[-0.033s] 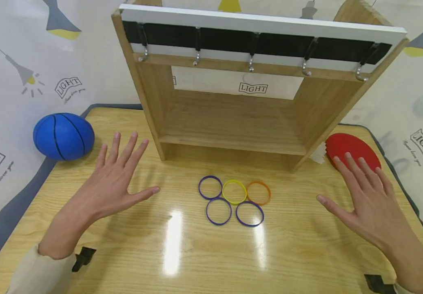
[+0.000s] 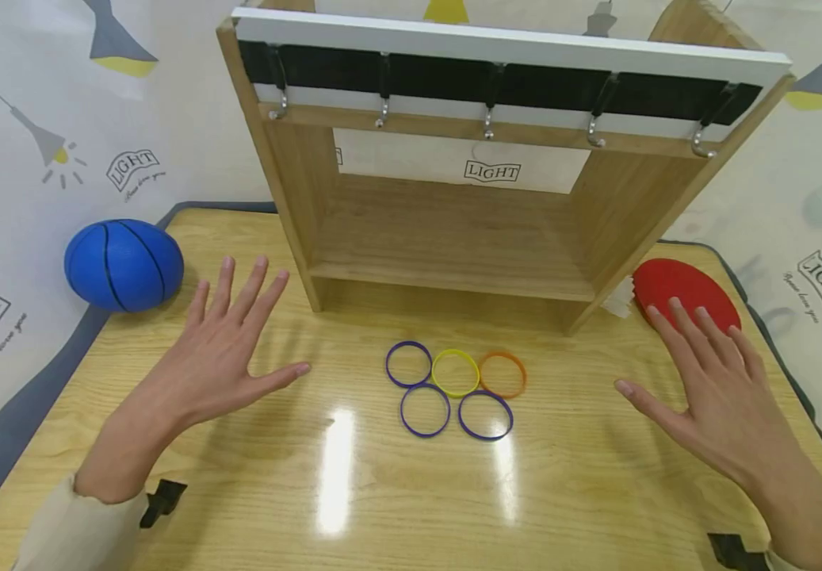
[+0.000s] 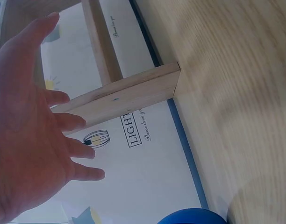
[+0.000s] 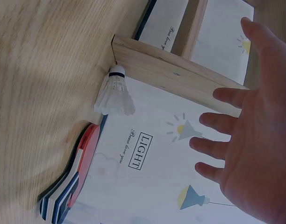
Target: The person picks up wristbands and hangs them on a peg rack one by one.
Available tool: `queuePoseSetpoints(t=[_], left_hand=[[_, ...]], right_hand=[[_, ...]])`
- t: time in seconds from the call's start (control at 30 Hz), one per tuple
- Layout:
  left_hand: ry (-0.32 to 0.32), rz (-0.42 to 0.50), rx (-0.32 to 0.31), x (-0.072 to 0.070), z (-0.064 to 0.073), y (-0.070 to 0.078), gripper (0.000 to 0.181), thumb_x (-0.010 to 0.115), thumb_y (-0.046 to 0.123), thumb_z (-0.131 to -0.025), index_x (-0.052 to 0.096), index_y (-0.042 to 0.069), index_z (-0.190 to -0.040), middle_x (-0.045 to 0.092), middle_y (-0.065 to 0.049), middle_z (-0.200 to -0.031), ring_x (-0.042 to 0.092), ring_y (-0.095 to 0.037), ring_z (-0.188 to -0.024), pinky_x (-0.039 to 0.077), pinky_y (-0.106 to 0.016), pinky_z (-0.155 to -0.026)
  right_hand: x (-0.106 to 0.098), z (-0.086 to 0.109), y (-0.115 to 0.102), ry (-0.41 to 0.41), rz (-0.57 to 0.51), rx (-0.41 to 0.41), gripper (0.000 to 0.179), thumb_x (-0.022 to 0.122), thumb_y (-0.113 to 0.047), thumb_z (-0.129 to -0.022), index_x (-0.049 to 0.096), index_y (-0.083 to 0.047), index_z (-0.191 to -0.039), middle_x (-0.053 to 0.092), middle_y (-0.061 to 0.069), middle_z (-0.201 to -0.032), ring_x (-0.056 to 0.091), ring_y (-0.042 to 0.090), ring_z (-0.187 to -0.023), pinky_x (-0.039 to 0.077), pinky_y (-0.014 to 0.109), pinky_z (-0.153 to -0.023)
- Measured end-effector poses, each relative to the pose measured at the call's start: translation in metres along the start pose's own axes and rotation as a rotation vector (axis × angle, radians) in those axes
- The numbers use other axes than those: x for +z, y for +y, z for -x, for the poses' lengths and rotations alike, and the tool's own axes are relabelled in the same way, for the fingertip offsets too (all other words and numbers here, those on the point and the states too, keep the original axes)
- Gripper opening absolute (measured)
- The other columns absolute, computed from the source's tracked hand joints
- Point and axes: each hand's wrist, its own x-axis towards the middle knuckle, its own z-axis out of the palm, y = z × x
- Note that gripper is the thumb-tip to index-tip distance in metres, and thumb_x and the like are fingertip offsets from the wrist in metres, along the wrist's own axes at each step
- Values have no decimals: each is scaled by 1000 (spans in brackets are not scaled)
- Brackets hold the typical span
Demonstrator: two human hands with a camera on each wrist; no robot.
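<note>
My left hand [image 2: 214, 357] is held above the table with its fingers spread, holding nothing. On the other side, my right hand [image 2: 720, 396] hovers the same way, its fingertips overlapping a red table tennis paddle [image 2: 682, 285] in the head view. Between the hands lie thin rings: a yellow ring [image 2: 456, 350], an orange ring [image 2: 525, 377] and several dark blue ones, such as the blue ring [image 2: 402, 411]. They form two rows on the wooden table [image 2: 411, 492]. A blue ball [image 2: 124, 266] with black lines sits beyond my left hand.
A wooden rack [image 2: 446, 230] stands behind the rings. Metal hooks [image 2: 488, 123] hang along its black-and-white top bar [image 2: 439, 79]. Beside its right leg, in the right wrist view, a white shuttlecock [image 4: 115, 95] lies near the paddle. Printed cloth [image 2: 196, 103] covers the wall behind.
</note>
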Motion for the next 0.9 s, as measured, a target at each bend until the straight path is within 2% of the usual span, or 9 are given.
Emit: queuePoseSetpoints(t=[0.2,0.47,0.57,0.67,0.73,0.8,0.9], left_hand=[[4,0,2,1,0,0,103,56,68,-87,0,20,-158,-10,-9,-162,-20,-32,-143,-2,-62,-112],[12,9,-2,1,1,-1,101,56,66,-88,2,19,-159,-14,-5,-162,-19,-31,-144,2,-63,-111],[17,40,-16,0,1,-1,98,54,64,-90,-1,19,-158,-12,-5,-162,-17,-30,-145,4,-61,-112],[78,143,-34,-1,-3,0,95,56,57,-93,-1,18,-158,1,-7,-163,0,-32,-147,14,-59,-112],[137,253,-54,-2,-9,1,92,59,50,-95,0,19,-158,10,-6,-162,12,-31,-146,24,-58,-110],[214,405,-76,-3,-18,1,87,61,39,-96,3,22,-158,18,-5,-160,24,-30,-143,32,-57,-105],[335,635,-127,-4,-33,3,77,62,26,-98,13,25,-157,29,-2,-156,34,-28,-139,38,-55,-101]], right_hand=[[1,0,0,-2,4,1,95,64,-57,-85,17,-18,-158,13,13,-162,10,42,-145,-8,55,-113],[1,0,0,3,5,-4,94,65,-56,-86,18,-18,-158,12,11,-162,10,41,-145,-6,55,-114],[0,0,0,1,-2,-1,94,65,-56,-86,18,-17,-158,14,12,-162,11,41,-145,-6,54,-114],[-4,1,-1,21,-34,3,90,66,-51,-88,22,-15,-157,22,16,-159,15,40,-144,-2,54,-115],[-8,0,-4,62,-53,-7,86,68,-47,-88,27,-13,-155,33,19,-154,24,42,-140,5,55,-115],[-11,-2,-8,122,-59,-43,79,72,-40,-86,37,-11,-150,46,19,-144,37,42,-131,18,57,-111],[-16,-10,-19,190,-41,-101,63,75,-33,-83,54,-8,-137,62,17,-124,53,40,-112,36,58,-97]])
